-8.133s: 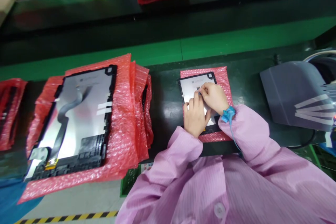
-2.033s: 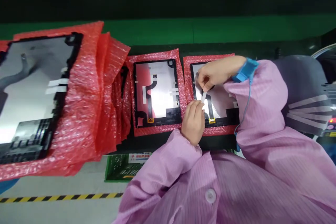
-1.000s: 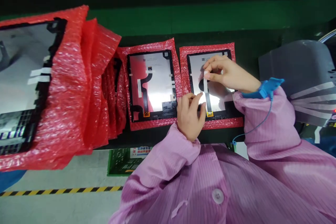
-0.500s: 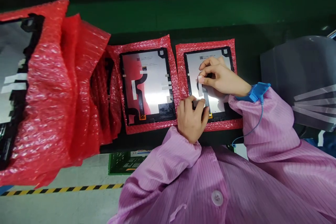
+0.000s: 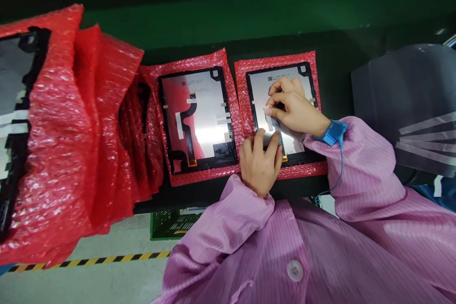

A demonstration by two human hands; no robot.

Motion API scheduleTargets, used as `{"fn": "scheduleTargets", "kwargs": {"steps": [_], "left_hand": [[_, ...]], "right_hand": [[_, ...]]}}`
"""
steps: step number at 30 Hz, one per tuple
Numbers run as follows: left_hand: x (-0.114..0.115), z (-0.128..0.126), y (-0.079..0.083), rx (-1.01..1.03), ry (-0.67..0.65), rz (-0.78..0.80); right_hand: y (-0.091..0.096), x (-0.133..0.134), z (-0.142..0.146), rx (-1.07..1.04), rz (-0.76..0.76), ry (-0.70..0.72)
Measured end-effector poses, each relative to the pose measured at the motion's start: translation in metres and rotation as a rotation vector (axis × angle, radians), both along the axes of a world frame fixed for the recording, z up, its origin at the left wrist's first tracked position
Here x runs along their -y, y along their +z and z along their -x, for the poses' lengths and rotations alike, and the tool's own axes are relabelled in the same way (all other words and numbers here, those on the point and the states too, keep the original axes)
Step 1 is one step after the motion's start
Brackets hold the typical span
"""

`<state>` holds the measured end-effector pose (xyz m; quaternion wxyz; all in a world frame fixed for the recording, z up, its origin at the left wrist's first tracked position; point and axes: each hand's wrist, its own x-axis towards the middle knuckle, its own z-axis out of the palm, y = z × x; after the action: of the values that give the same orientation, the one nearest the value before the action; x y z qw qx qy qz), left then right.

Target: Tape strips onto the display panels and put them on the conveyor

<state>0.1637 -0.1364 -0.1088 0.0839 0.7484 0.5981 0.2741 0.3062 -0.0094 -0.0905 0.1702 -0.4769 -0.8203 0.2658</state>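
Note:
My right hand [image 5: 299, 110] pinches the top end of a strip of white tape [image 5: 270, 121] between thumb and forefinger, over the flat display panel [image 5: 258, 86] on the right. That panel lies back side up, with a black frame and silvery backing, on a red bubble-wrap pouch [image 5: 281, 171]. My left hand [image 5: 259, 164] rests at the panel's lower left, its fingers apart and bent, fingertips around the lower part of a dark flex cable [image 5: 280, 138]. Part of the cable is hidden by my hands. A blue wrist strap [image 5: 334, 133] circles my right wrist.
A second display panel [image 5: 210, 104] with white tape pieces lies on bubble wrap to the left. Beyond it stand several red bubble-wrap pouches [image 5: 107, 128]. At right, a dark grey object [image 5: 392, 95] carries several tape strips. A green crate [image 5: 171, 225] sits below the bench.
My right hand has shifted slightly left and down, still pinching the tape, whose lower part now lies closer to the cable. My left hand stays almost in place. The view has shifted a little.

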Motion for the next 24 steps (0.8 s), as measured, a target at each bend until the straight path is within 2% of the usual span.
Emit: {"fn": "scheduleTargets", "kwargs": {"steps": [3, 9, 18, 24], "left_hand": [[0.000, 0.000, 0.002, -0.080, -0.027, -0.020], [0.000, -0.001, 0.010, -0.263, -0.051, 0.039], [0.000, -0.002, 0.007, -0.298, -0.046, 0.033], [0.001, -0.003, 0.009, -0.337, -0.038, 0.004]], "right_hand": [[-0.002, 0.003, 0.001, 0.002, -0.018, -0.018], [-0.003, 0.008, 0.002, -0.006, -0.073, -0.040], [-0.004, 0.008, 0.003, -0.036, -0.065, -0.060], [-0.007, 0.000, 0.005, -0.070, -0.007, -0.111]]}}
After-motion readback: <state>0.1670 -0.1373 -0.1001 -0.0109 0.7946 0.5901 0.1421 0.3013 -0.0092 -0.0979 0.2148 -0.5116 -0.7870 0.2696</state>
